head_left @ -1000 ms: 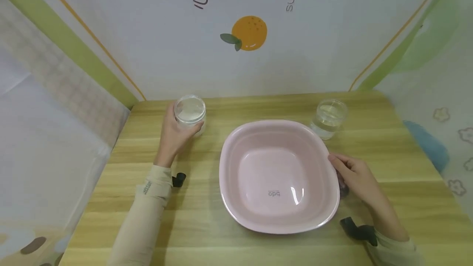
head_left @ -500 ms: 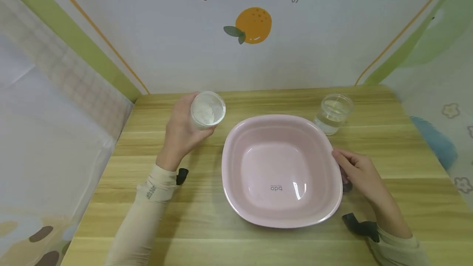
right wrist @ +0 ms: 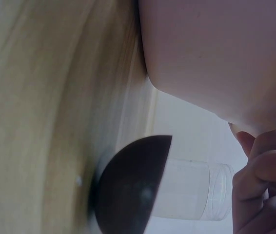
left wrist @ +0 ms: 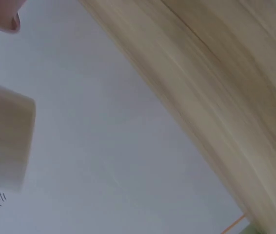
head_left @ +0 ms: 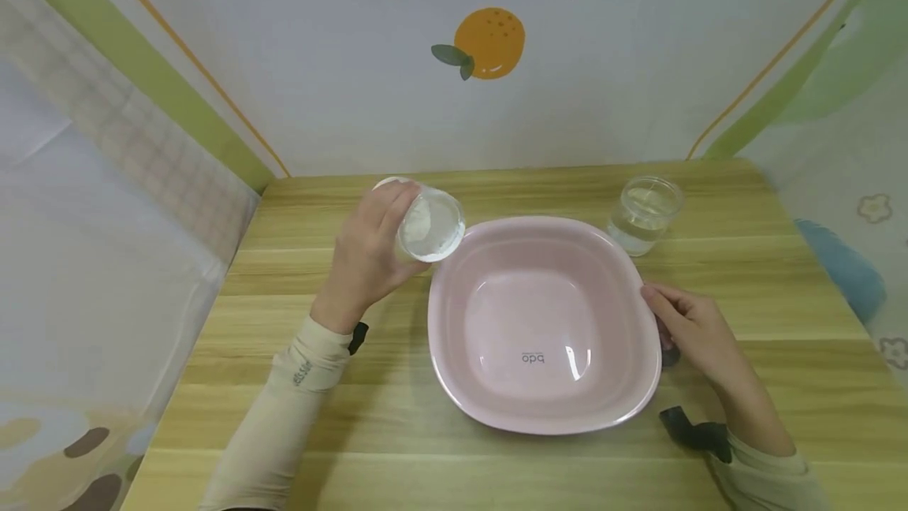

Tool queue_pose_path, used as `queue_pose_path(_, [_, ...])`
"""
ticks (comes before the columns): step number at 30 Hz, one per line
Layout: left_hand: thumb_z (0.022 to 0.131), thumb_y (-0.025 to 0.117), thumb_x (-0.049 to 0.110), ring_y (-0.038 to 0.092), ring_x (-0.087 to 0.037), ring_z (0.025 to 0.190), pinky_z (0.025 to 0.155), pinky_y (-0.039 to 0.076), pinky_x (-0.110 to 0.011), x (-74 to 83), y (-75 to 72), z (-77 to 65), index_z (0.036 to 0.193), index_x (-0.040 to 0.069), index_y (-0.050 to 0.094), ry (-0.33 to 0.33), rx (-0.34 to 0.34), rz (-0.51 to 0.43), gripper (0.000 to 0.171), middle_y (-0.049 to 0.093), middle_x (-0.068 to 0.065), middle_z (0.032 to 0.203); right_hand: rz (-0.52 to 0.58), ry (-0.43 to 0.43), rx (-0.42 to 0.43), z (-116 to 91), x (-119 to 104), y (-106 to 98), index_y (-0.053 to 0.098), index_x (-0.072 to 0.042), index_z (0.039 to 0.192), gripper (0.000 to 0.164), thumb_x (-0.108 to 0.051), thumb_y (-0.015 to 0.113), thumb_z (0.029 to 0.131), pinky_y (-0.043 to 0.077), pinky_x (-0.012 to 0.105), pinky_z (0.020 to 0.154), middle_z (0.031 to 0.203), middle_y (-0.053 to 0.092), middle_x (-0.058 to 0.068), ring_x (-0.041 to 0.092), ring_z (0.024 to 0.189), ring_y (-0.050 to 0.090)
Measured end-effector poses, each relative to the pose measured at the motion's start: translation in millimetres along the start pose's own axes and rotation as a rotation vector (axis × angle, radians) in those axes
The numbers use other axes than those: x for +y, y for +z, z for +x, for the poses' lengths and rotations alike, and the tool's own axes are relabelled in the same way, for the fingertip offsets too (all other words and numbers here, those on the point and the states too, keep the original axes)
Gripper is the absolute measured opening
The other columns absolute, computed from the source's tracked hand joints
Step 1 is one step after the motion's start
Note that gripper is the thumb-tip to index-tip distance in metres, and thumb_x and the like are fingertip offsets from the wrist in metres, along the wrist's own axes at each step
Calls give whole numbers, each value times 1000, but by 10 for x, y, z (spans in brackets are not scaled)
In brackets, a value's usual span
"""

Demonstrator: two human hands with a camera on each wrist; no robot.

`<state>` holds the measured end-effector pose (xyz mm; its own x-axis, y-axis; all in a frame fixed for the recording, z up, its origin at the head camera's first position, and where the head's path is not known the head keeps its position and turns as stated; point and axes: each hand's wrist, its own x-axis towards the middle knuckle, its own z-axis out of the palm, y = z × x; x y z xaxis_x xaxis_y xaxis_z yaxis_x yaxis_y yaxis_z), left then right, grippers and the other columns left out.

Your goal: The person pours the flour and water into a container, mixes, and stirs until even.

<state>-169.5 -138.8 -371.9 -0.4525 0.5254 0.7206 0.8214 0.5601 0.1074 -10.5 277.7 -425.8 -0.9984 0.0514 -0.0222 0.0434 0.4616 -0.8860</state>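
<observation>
My left hand (head_left: 369, 255) grips a clear jar (head_left: 434, 229) with white powder inside, above the table by the upper left rim of a pink basin (head_left: 445, 330). The jar is tipped to the right, its mouth toward the basin. The left wrist view shows the jar (left wrist: 10, 141) on its side, powder near its left end. My right hand (head_left: 691, 333) pinches the basin's right rim. In the right wrist view, its curled fingers (right wrist: 269, 170) sit at the basin's edge. No powder shows in the basin.
A second clear jar (head_left: 645, 215) with clear liquid stands behind the basin at the right. A dark rounded object (right wrist: 130, 187) lies on the wooden table (head_left: 383, 448) beside the basin, partly under my right hand. A white printed sheet (head_left: 589, 101) hangs behind the table.
My left hand has lifted the jar of powder, carried it right toward the basin and tipped it over further. My right hand has stayed on the rim. The head view has shifted slightly.
</observation>
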Motion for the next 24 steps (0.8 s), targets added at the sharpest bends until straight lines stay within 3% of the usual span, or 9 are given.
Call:
queue_pose_path(4, [54, 104, 25, 60, -37, 127, 116, 50, -46, 87, 40, 39, 141, 1, 53, 102, 6, 31, 103, 64, -16, 135, 4, -4, -3, 2, 5, -4, 67, 6, 130, 37, -23, 52, 111, 41, 27, 41, 62, 52, -5, 12, 52, 49])
queue_pose_path(9, [53, 104, 30, 60, -34, 126, 113, 53, -46, 192, 103, 62, 139, 5, 56, 157, 16, 88, 102, 66, -12, 134, 8, -1, 3, 0, 5, -4, 68, 5, 127, 36, -23, 52, 111, 40, 28, 41, 61, 52, -5, 12, 52, 49])
queue_pose_path(15, [68, 97, 35, 62, -32, 127, 114, 52, -45, 281, 159, 68, 138, 9, 57, 205, 17, 146, 85, 67, -8, 133, 1, -2, 6, -5, 2, 1, 68, 5, 128, 36, -23, 52, 111, 40, 27, 41, 61, 52, -6, 12, 52, 49])
queue_pose_path(24, [75, 92, 30, 58, -32, 132, 117, 49, -51, 400, 226, 67, 140, 14, 56, 298, -28, 222, 76, 64, -6, 138, -7, 32, 3, 10, -11, 3, 67, 6, 130, 40, -27, 52, 111, 40, 27, 41, 60, 50, -7, 11, 52, 48])
